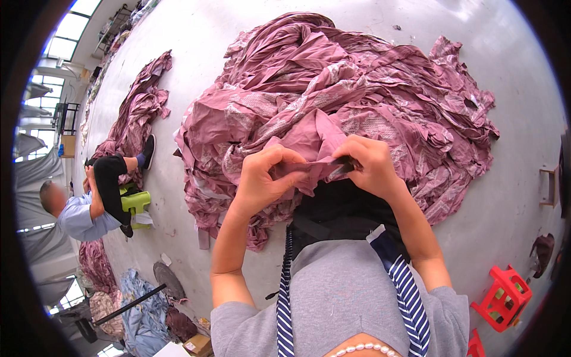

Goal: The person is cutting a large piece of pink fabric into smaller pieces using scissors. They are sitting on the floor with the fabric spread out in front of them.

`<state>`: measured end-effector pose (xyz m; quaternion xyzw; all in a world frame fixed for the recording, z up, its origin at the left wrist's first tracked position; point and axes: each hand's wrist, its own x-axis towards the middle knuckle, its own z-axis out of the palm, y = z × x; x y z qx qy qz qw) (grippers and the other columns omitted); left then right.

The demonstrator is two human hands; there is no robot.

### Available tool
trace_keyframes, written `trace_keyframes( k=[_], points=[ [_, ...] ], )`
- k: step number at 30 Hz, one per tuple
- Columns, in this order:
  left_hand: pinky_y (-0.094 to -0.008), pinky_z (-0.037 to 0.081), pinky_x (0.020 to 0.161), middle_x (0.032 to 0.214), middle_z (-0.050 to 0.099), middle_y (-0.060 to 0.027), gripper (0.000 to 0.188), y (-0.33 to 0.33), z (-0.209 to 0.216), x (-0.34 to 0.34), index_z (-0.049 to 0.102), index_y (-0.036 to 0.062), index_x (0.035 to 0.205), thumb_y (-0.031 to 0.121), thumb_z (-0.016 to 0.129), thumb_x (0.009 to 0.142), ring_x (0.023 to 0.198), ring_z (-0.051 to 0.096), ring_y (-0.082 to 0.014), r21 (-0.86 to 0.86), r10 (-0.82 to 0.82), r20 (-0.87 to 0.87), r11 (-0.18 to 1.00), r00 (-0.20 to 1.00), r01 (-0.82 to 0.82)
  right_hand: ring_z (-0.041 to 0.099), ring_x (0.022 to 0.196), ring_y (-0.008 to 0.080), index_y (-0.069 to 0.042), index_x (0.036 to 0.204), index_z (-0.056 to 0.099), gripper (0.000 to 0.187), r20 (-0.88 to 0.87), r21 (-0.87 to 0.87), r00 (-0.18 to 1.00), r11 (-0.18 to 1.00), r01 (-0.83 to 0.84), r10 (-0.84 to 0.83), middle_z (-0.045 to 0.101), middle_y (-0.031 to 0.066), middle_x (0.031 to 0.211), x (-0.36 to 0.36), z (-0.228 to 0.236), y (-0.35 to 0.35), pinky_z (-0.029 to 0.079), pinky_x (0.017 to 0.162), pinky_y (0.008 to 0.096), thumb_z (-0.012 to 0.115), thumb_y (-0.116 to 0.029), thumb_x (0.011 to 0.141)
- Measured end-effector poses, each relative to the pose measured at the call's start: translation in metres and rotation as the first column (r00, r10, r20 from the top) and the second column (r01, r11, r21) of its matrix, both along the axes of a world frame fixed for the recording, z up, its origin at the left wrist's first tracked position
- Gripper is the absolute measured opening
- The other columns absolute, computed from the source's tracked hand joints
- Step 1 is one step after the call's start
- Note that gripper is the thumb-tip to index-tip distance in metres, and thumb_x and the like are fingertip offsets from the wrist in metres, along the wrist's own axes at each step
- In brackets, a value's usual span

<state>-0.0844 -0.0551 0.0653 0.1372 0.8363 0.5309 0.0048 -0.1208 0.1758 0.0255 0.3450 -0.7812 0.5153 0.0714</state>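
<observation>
A large heap of dusty-pink fabric (279,77) with pale patterned bands lies on the floor in front of me and reaches up to my lap. My left hand (267,178) pinches an edge of this cloth between thumb and fingers. Close by on the right, my right hand (370,165) is closed on the same edge, so a short stretch of cloth spans the two hands above my black trousers. Something small and dark shows at the right fingertips; its kind is too hidden to tell.
To the left, another person (89,208) sits on a green stool (137,203) beside more pink fabric (134,113). Blue cloth (140,303) lies piled at lower left near a black pole (131,304). A red stool (504,298) stands at lower right.
</observation>
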Motion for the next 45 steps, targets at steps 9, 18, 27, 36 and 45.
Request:
trace_keyframes(
  k=[9,18,27,36,45],
  points=[
    [-0.0278,0.049,0.064,0.078,0.058,-0.0078,0.026,0.017,-0.027,0.013,0.049,0.0029,0.069,-0.014,0.068,0.064,0.072,0.062,-0.0191,0.063,0.257,-0.392,0.966,0.883,-0.252,0.059,0.065,0.0186,-0.010,0.089,0.061,0.022,-0.424,0.076,0.904,0.992,0.096,-0.055,0.058,0.0022,0.078,0.020,-0.014,-0.003,0.046,0.057,0.0310,0.065,-0.008,0.068],
    [-0.0322,0.054,0.069,0.083,0.057,-0.0095,0.025,0.016,-0.030,0.013,0.057,0.0008,0.078,-0.019,0.064,0.066,0.080,0.067,-0.0261,0.041,0.193,-0.498,0.979,0.845,-0.199,0.060,0.064,0.0214,-0.008,0.089,0.060,0.025,-0.280,0.028,0.960,1.000,0.009,-0.001,0.060,0.0046,0.080,0.021,-0.013,-0.003,0.047,0.056,0.0313,0.072,-0.015,0.069],
    [-0.0326,0.054,0.069,0.082,0.056,-0.0089,0.025,0.015,-0.026,0.016,0.057,0.0003,0.078,-0.020,0.063,0.066,0.082,0.068,-0.0280,0.066,0.118,-0.468,0.993,0.876,-0.098,0.065,0.065,0.0231,0.000,0.095,0.055,0.026,0.441,-0.087,0.897,0.995,0.054,-0.010,0.062,0.0137,0.076,0.034,0.014,-0.006,0.050,0.059,0.0307,0.069,-0.020,0.086],
    [-0.0318,0.053,0.068,0.081,0.056,-0.0079,0.025,0.015,-0.024,0.018,0.057,0.0009,0.078,-0.019,0.065,0.065,0.082,0.068,-0.0277,0.093,0.131,-0.422,0.991,0.897,-0.101,0.066,0.064,0.0226,0.001,0.092,0.056,0.022,0.485,-0.096,0.874,0.995,0.028,0.023,0.064,0.0137,0.074,0.034,0.009,-0.007,0.050,0.058,0.0300,0.067,-0.018,0.087],
    [-0.0324,0.054,0.069,0.080,0.055,-0.0081,0.022,0.014,-0.023,0.019,0.058,0.0005,0.077,-0.018,0.065,0.067,0.081,0.068,-0.0278,0.121,0.140,-0.401,0.988,0.905,-0.099,0.066,0.063,0.0225,0.000,0.091,0.057,0.022,0.442,-0.102,0.897,0.994,0.043,0.006,0.064,0.0130,0.073,0.035,0.004,-0.013,0.050,0.057,0.0300,0.068,-0.018,0.087]
  ],
)
